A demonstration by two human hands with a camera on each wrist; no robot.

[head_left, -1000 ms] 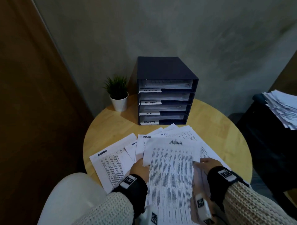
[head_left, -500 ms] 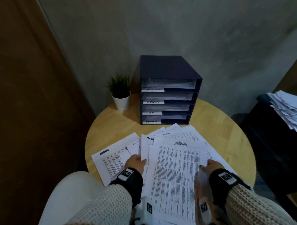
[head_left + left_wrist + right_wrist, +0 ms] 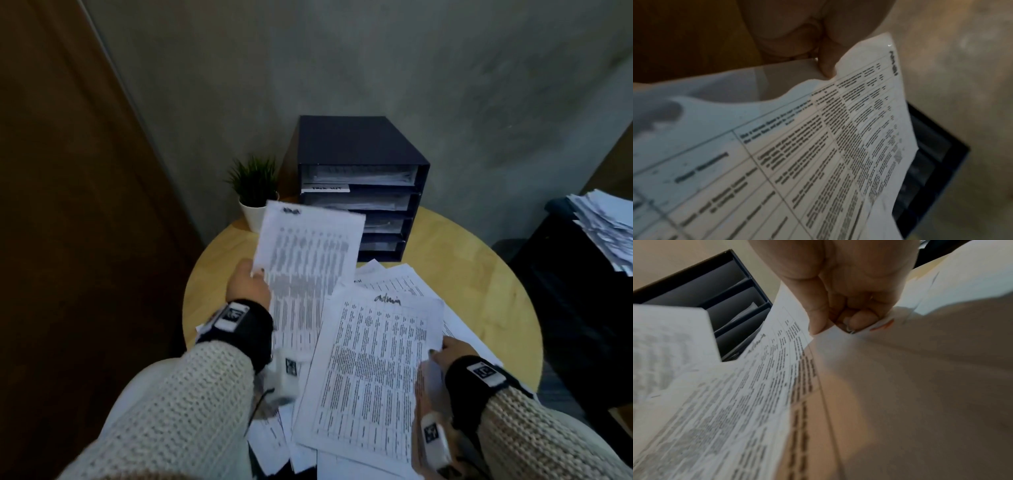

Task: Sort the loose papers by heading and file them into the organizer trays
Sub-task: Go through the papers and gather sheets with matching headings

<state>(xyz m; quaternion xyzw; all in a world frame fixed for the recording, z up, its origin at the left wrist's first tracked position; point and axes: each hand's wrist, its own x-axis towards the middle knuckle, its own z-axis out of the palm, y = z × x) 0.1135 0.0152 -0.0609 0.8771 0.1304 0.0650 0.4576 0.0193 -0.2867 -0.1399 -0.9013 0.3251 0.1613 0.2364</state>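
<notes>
My left hand point(image 3: 248, 281) pinches the left edge of a printed sheet point(image 3: 308, 260) headed "Admin" and holds it up above the round table, in front of the dark organizer point(image 3: 359, 144). In the left wrist view the thumb point(image 3: 826, 65) presses that sheet point(image 3: 838, 146). My right hand point(image 3: 452, 353) pinches the right edge of another "admin" sheet point(image 3: 373, 370) lying on the spread of loose papers point(image 3: 404, 284). The right wrist view shows thumb and finger point(image 3: 818, 321) closed on that page point(image 3: 756, 394). The organizer's several trays hold papers; a white label point(image 3: 325, 188) marks the top one.
A small potted plant point(image 3: 255, 192) stands left of the organizer on the wooden table point(image 3: 479, 274). A messy paper stack point(image 3: 606, 229) lies on dark furniture at the right. A brown door is on the left, a grey wall behind.
My left hand has lifted one "Admin" sheet off the pile and carried it up and forward toward the organizer. My right hand stays at the right edge of the top sheet on the pile.
</notes>
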